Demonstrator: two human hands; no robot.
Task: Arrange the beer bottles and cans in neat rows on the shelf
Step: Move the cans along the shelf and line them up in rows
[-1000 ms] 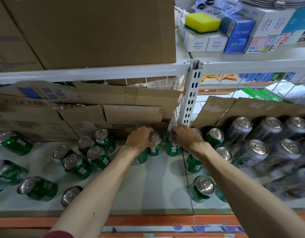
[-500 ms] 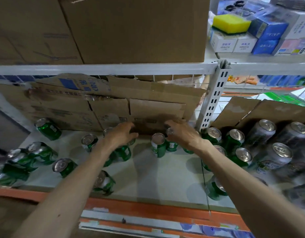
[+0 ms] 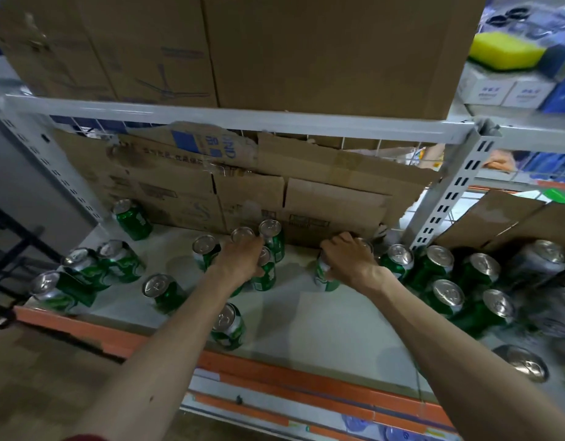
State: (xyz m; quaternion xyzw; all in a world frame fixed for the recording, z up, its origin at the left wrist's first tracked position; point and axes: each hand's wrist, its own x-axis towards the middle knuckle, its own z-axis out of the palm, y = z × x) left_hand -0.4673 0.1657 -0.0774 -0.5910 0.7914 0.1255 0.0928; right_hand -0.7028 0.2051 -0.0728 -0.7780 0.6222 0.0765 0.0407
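R hand grips a green can at back-centre of the shelf. Its fingers are curled over the rim & down the side. The can stands upright, just in front of the cardboard backing. A 2nd can top peeks out behind the knuckles; touching the hand or only beside it, can't tell.

L hand lies palm-down on a tight cluster of cans, fingers bent over the tops. Can't tell whether it really grips one or only rests there. Its thumb side is against the nearer can of that cluster. One more can stands just L of the wrist.

The other green cans are scattered, not in rows:
- a back-left can by the cardboard
- four loose cans nr the L front
- a lone front can nr the orange shelf edge, btwn the two forearms

By the foot of the white post & on to the R is a packed group of green cans. Silver cans sit further R, blurred.

Big cardboard boxes sit on the upper shelf, w/ a yellow sponge top R.
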